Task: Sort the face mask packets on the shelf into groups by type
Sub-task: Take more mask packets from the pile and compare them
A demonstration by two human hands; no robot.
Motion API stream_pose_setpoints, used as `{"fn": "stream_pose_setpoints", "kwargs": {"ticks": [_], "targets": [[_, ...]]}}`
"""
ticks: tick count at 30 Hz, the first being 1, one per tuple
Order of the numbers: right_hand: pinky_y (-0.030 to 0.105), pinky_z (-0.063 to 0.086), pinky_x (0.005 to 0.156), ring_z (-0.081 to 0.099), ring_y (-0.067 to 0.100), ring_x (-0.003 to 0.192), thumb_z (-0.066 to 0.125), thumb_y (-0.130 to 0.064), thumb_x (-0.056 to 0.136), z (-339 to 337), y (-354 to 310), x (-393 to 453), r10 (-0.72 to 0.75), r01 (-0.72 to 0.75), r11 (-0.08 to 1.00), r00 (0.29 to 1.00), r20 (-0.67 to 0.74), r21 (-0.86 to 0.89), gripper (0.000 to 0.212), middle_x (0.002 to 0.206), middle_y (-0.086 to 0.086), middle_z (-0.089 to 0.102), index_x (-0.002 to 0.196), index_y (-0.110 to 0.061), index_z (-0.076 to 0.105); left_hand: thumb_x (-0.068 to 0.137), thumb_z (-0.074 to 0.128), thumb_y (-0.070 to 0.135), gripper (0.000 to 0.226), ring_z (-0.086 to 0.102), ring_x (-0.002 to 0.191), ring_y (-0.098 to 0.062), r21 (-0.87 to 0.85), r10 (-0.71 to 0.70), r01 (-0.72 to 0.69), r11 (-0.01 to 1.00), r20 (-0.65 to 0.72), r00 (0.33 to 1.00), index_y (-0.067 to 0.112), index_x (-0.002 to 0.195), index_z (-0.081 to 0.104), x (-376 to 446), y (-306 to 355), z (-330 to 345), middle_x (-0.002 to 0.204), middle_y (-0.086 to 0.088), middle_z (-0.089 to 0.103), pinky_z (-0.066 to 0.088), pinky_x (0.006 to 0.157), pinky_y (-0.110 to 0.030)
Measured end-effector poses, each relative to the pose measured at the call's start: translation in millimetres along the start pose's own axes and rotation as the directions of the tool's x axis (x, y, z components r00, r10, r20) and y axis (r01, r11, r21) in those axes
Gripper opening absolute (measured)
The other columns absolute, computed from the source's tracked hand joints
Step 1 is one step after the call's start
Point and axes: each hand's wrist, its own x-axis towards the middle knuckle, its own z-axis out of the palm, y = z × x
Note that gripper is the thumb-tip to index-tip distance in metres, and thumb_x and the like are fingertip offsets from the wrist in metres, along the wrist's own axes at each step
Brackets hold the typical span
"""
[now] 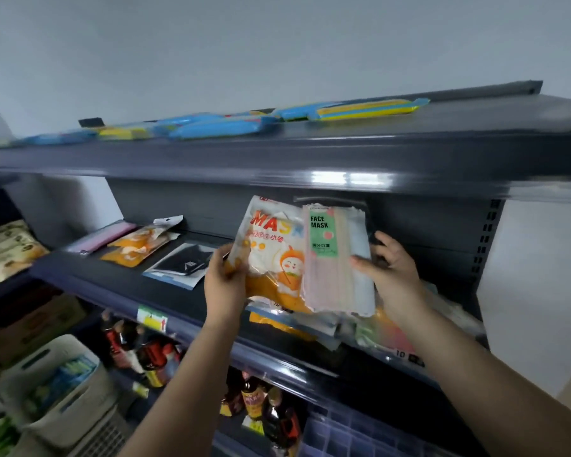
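My left hand (225, 281) grips the left edge of an orange and white cartoon mask packet (272, 255), held upright above the dark shelf (165, 291). My right hand (394, 270) holds a pastel packet labelled FACE MASK (335, 258), which overlaps the orange one. Under both lies a loose pile of mixed packets (370, 331) on the shelf's right side. Laid out to the left are a pink packet (104, 237), an orange cartoon packet (142, 244) and a black mask packet (182, 262), side by side.
The shelf above (310, 153) carries several blue and yellow packs (218, 127). Sauce bottles (145, 354) stand on the shelf below. A white basket (53, 387) sits at lower left, snack bags (7, 249) at far left. A white wall bounds the right end.
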Motion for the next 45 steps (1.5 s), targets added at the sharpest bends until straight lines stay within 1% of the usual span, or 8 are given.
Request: {"fn": "stream_pose_setpoints", "kwargs": {"ticks": [3, 9, 15, 19, 23, 28, 38, 45], "targets": [[0.035, 0.049, 0.084, 0.058, 0.017, 0.099, 0.074, -0.004, 0.076, 49.7, 4.3, -9.7, 0.005, -0.004, 1.0, 0.998, 0.056, -0.009, 0.077, 0.117, 0.004, 0.06, 0.143, -0.013, 0.036, 0.092, 0.054, 0.009, 0.028, 0.061, 0.095, -0.021, 0.008, -0.006, 0.007, 1.0, -0.105, 0.994, 0.027, 0.113, 0.052, 6.5, -4.4, -51.3, 0.108, -0.002, 0.061, 0.054, 0.082, -0.041], [0.022, 0.045, 0.072, 0.056, 0.013, 0.09, 0.072, 0.003, 0.076, 162.3, 14.6, -42.1, 0.017, -0.016, 1.0, 0.984, 0.178, -0.008, 0.075, 0.115, 0.008, 0.06, 0.141, -0.01, 0.037, 0.089, 0.058, 0.009, 0.027, 0.063, 0.097, -0.027, 0.049, 0.006, 0.007, 0.999, -0.268, 0.963, 0.032, 0.103, 0.057, 10.9, -11.7, -167.6, 0.103, -0.003, 0.065, 0.051, 0.084, -0.045], [0.024, 0.043, 0.072, 0.055, 0.015, 0.097, 0.074, -0.001, 0.075, 267.0, 27.4, -80.3, 0.046, -0.042, 0.999, 0.972, 0.229, -0.023, 0.076, 0.109, 0.001, 0.059, 0.141, -0.012, 0.038, 0.091, 0.054, 0.005, 0.025, 0.059, 0.08, -0.013, 0.022, -0.018, 0.027, 0.999, -0.338, 0.941, 0.023, 0.109, 0.055, 15.7, -19.6, -275.2, 0.097, 0.002, 0.062, 0.049, 0.06, -0.024], [0.031, 0.043, 0.082, 0.057, 0.017, 0.101, 0.075, -0.004, 0.075, 323.3, 38.5, -102.4, 0.076, -0.067, 0.997, 0.963, 0.26, -0.04, 0.078, 0.107, -0.003, 0.06, 0.142, -0.013, 0.037, 0.092, 0.055, 0.01, 0.027, 0.062, 0.079, -0.016, 0.025, -0.067, 0.08, 0.997, -0.341, 0.938, 0.021, 0.116, 0.056, 23.1, -27.9, -335.0, 0.101, -0.003, 0.063, 0.055, 0.072, -0.042], [0.032, 0.042, 0.084, 0.057, 0.021, 0.108, 0.076, -0.007, 0.074, 369.7, 52.3, -115.8, 0.093, -0.078, 0.995, 0.963, 0.252, -0.068, 0.08, 0.115, 0.001, 0.06, 0.142, -0.015, 0.035, 0.091, 0.054, 0.004, 0.031, 0.062, 0.081, -0.018, -0.039, -0.119, 0.112, 0.993, -0.335, 0.935, 0.023, 0.115, 0.055, 35.0, -34.5, -380.4, 0.102, -0.001, 0.062, 0.057, 0.065, -0.037], [0.033, 0.041, 0.086, 0.054, 0.019, 0.107, 0.074, -0.007, 0.077, 405.7, 65.7, -118.8, 0.103, -0.082, 0.991, 0.97, 0.221, -0.101, 0.078, 0.119, 0.003, 0.06, 0.143, -0.014, 0.034, 0.092, 0.053, 0.005, 0.031, 0.061, 0.079, -0.015, -0.046, -0.13, 0.122, 0.992, -0.299, 0.945, 0.026, 0.115, 0.054, 56.7, -45.2, -417.6, 0.098, 0.004, 0.06, 0.051, 0.042, -0.02], [0.019, 0.04, 0.064, 0.055, 0.009, 0.085, 0.074, -0.006, 0.078, 476.2, 102.0, -69.4, 0.122, -0.102, 0.989, 0.971, 0.208, -0.102, 0.077, 0.109, 0.0, 0.059, 0.143, -0.013, 0.033, 0.093, 0.052, 0.005, 0.033, 0.061, 0.08, -0.015, -0.085, -0.172, 0.153, 0.985, -0.29, 0.941, 0.024, 0.119, 0.054, 132.4, -78.7, -441.8, 0.104, 0.002, 0.058, 0.053, 0.043, -0.022], [0.024, 0.043, 0.074, 0.054, 0.014, 0.097, 0.075, -0.007, 0.077, 517.3, 126.4, 5.5, 0.13, -0.118, 0.989, 0.98, 0.151, -0.086, 0.071, 0.105, -0.007, 0.055, 0.139, -0.005, 0.041, 0.095, 0.047, 0.007, 0.03, 0.06, 0.085, -0.018, -0.162, -0.192, 0.156, 0.974, -0.239, 0.952, 0.028, 0.115, 0.053, 223.5, -97.6, -429.0, 0.1, 0.004, 0.059, 0.054, 0.056, -0.032]]}}
